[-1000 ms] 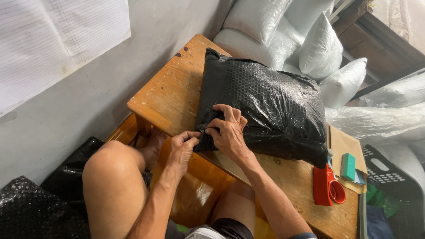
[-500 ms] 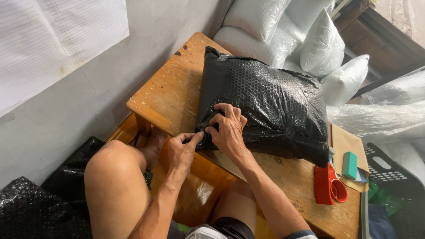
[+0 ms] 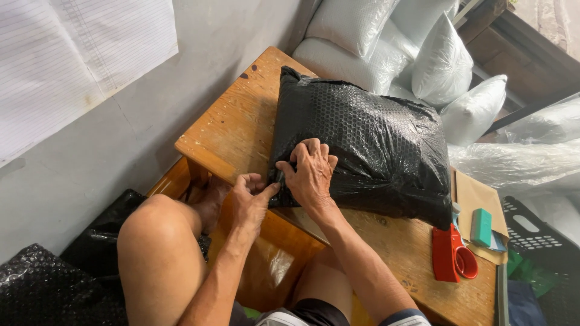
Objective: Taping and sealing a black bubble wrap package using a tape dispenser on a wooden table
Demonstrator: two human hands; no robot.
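In the head view, two bare arms are stretched out from the bottom of the picture toward a low wooden table (image 3: 241, 130). The right hand (image 3: 311, 175) is laid flat on the near left corner of a big black bubble-wrap bag (image 3: 362, 151), with the fingers spread and bent a little, and the corner is pressed down and gripped under them. The left hand (image 3: 251, 202) is held just beside it at the table's edge. Its fingers are curled in, and its thumb and finger tips are pinched on the same corner of the bag, right against the right hand.

The bag is puffy and shiny, like a fat pillow, with small round bumps all over it. It is laid across the middle of the table. A red plastic tape holder (image 3: 450, 256) and a small green block (image 3: 481, 227) are seen on the table's right end, well apart from the hands. White stuffed plastic bags (image 3: 447, 60) are piled behind the table.
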